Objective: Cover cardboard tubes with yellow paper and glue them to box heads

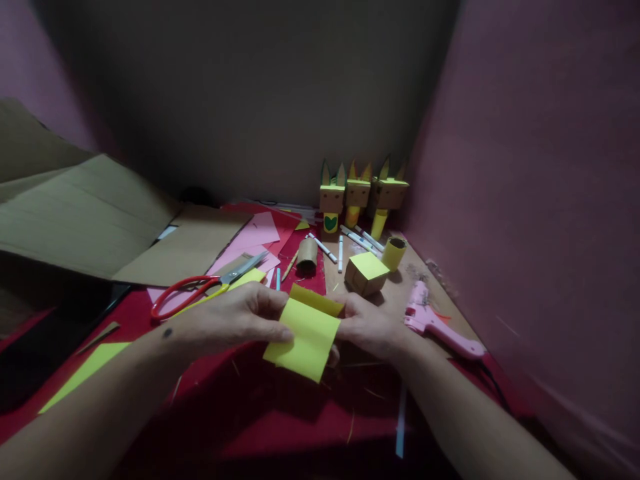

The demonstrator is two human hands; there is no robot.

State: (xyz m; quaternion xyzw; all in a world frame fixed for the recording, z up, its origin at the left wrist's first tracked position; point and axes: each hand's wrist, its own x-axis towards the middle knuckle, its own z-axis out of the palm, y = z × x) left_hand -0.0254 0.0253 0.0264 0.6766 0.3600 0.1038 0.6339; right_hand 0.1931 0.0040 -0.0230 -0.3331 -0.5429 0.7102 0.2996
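My left hand (235, 320) and my right hand (367, 327) both hold one yellow paper sheet (305, 337) just above the red work surface (280, 413). The left thumb presses on the sheet's left edge, fingers closed behind it. The right hand grips the right edge, fingers curled around it; the sheet bends over at the top into a partial roll. Whether anything sits inside the roll I cannot tell.

Beyond the left hand lie red-handled scissors (200, 290), blades pointing right, resting on pink paper (255, 233). A bare cardboard tube (307, 255) stands near the centre. Just beyond the right hand sits a cardboard box with a yellow top (367, 272), and a yellow-wrapped tube (394, 253) lies touching or just beside it. Several white markers (350, 239) are scattered behind these. Three box-headed figures with pointed ears (363, 197) stand in a row against the back wall. A pink glue gun (435, 323) lies to the right of my right hand, close to the wrist. Flattened cardboard (85, 213) occupies the left side. A yellow-green paper scrap (85, 370) lies under my left forearm.
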